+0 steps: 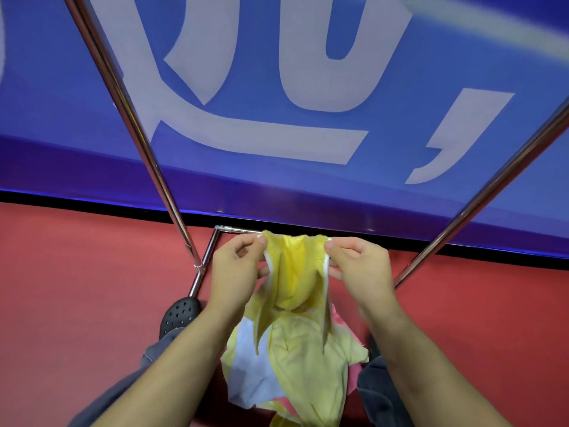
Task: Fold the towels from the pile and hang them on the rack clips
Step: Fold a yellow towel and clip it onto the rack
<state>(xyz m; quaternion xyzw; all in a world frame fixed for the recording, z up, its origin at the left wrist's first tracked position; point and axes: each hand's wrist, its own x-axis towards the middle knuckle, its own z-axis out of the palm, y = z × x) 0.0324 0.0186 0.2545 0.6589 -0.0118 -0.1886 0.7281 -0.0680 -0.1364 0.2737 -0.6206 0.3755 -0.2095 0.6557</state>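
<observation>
Head view: my left hand [237, 266] and right hand [358, 266] pinch the towel [292, 272] corners; a loose pinch could drop it onto the pile [289, 359].

A single wide-angle view looks from the person's head forward and steeply down, close above the left hand [235, 268] and right hand [358, 266], which sit low in the middle with both forearms running in from the bottom edge. Beyond the hands lie the red floor [77, 272] and a blue banner [308, 186]. The rack poles [138, 131] lean outward on either side of the hands, bent by the lens.
</observation>
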